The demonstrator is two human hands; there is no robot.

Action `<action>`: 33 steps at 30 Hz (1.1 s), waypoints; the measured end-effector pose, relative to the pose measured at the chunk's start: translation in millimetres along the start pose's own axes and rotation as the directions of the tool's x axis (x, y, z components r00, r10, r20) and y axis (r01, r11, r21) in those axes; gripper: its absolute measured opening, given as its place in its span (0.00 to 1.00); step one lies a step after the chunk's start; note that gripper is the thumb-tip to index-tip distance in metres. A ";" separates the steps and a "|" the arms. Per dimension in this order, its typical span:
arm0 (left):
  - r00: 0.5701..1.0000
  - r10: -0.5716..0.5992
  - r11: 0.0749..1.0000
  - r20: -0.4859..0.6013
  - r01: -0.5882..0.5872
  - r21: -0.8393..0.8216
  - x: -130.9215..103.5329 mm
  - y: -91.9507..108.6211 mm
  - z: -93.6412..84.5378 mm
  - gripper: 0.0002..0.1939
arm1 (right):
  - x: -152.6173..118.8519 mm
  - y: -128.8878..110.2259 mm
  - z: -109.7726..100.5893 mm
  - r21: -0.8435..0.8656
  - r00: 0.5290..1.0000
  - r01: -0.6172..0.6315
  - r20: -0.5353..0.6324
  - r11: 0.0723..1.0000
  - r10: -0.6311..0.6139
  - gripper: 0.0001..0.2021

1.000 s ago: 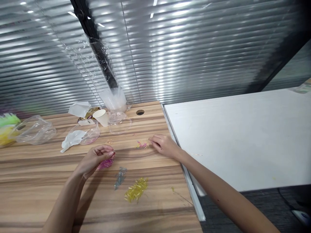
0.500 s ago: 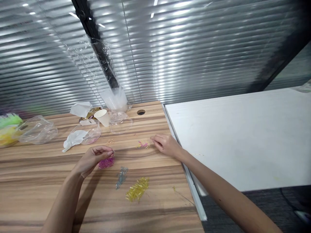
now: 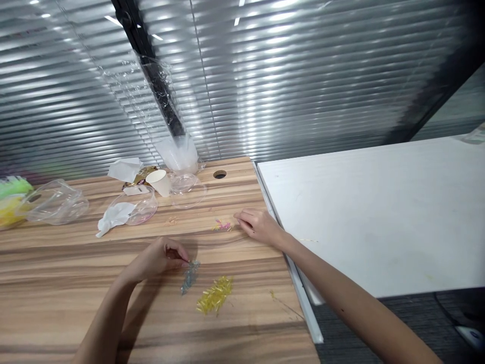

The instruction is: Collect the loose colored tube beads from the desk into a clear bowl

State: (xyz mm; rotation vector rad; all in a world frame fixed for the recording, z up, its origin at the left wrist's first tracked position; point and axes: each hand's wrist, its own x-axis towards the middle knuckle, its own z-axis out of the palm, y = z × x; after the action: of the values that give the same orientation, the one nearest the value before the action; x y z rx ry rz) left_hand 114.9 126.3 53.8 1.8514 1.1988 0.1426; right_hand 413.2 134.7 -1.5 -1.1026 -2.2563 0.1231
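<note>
My left hand [image 3: 164, 259] is pinched at the upper end of a grey-blue tinsel piece [image 3: 190, 278], which lies on the wooden table [image 3: 159, 323]. No magenta tinsel shows now. To the right of the grey-blue piece lies a yellow tinsel piece [image 3: 215, 295]. My right hand [image 3: 257, 225] rests near the table's right edge, its fingertips pressed together; what they hold, if anything, is too small to name. Just left of these fingertips are small pink and yellow bits [image 3: 223, 225].
Behind my left hand are a clear plastic lid [image 3: 146, 210] with white tissue [image 3: 115, 216], a paper cup [image 3: 159, 183] and stacked clear cups [image 3: 180, 155]. Clear packaging [image 3: 56, 202] stands at the left. A thin wire [image 3: 286, 306] lies front right, beside a white table [image 3: 371, 217].
My left hand has moved right and nearer to me, from the magenta tinsel to the grey-blue piece. The magenta tinsel has gone from sight. My right hand has stayed in place.
</note>
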 end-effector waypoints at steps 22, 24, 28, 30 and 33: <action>0.854 0.427 0.847 -0.298 -0.263 0.461 92.8 29.1 15.8 0.10 | 2.5 1.7 1.6 0.050 0.999 -0.028 0.030 0.998 0.026 0.08; 0.854 0.422 0.854 -0.305 -0.262 0.449 96.3 28.1 14.5 0.09 | 3.0 2.0 2.0 0.054 0.999 -0.031 0.025 0.998 0.029 0.08; 0.871 0.383 0.880 -0.309 -0.242 0.409 98.2 27.4 14.0 0.07 | 3.5 1.9 1.2 0.038 0.999 -0.028 0.037 0.999 0.027 0.08; 0.881 0.363 0.888 -0.303 -0.228 0.400 98.6 27.8 13.8 0.06 | 3.3 2.0 0.9 0.032 0.999 -0.029 0.045 0.999 0.028 0.09; 0.896 0.333 0.896 -0.294 -0.204 0.395 96.9 28.4 10.4 0.06 | 3.1 2.7 1.1 0.030 0.998 -0.037 0.048 0.999 0.036 0.09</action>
State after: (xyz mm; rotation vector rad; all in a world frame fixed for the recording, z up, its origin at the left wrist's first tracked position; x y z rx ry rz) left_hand 190.2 191.6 34.5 2.3889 1.2574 0.4630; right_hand 413.0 138.9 -1.8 -1.1364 -2.2691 0.2004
